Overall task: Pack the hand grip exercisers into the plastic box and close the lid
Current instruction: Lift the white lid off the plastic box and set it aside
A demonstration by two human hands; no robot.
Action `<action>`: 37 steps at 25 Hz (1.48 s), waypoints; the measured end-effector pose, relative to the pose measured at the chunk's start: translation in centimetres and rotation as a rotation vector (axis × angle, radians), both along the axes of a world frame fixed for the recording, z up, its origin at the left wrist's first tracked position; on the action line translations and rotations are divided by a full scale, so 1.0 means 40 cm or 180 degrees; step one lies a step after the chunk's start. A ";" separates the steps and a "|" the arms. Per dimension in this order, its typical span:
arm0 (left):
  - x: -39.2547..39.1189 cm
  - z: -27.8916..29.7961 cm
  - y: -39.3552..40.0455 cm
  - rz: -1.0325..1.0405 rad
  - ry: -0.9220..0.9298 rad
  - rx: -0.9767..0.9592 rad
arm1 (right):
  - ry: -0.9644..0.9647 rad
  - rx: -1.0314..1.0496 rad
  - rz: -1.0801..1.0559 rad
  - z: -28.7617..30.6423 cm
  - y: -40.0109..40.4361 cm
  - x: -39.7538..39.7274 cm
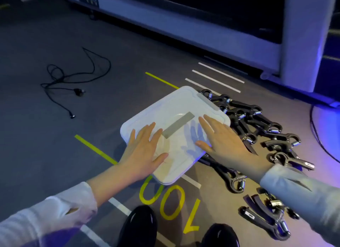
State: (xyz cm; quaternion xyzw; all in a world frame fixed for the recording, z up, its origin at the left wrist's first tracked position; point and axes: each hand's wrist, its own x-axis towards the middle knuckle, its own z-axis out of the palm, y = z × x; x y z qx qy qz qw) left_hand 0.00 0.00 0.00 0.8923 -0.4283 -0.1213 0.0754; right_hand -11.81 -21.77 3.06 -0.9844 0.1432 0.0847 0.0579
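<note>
White plastic box (176, 118) sits lid-on upon the grey floor (55, 136) as I watch; left hand (143, 151) and right hand (224, 138) lie flat, fingers straight, on its lid. Black hand grip exercisers (257, 123) lie heaped just beside it, right.

Head-worn view, steeply downward, close

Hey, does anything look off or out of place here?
Yes. The lid is on the plastic box under the flat left hand and right hand, yet the hand grip exercisers lie on the floor beside it. A black cable sprawls loose to the left.
</note>
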 end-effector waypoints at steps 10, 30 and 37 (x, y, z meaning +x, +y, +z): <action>-0.003 -0.095 0.050 0.2553 0.1898 -0.1565 | -0.0599 0.0011 -0.0409 -0.103 -0.109 0.189; 0.003 -0.107 0.072 0.2471 0.2910 -0.2087 | -0.0732 0.1028 -0.1188 -0.175 -0.303 0.271; -0.015 -0.102 0.080 0.1906 0.1297 -0.1236 | -0.0706 0.0282 -0.1217 -0.145 -0.253 0.264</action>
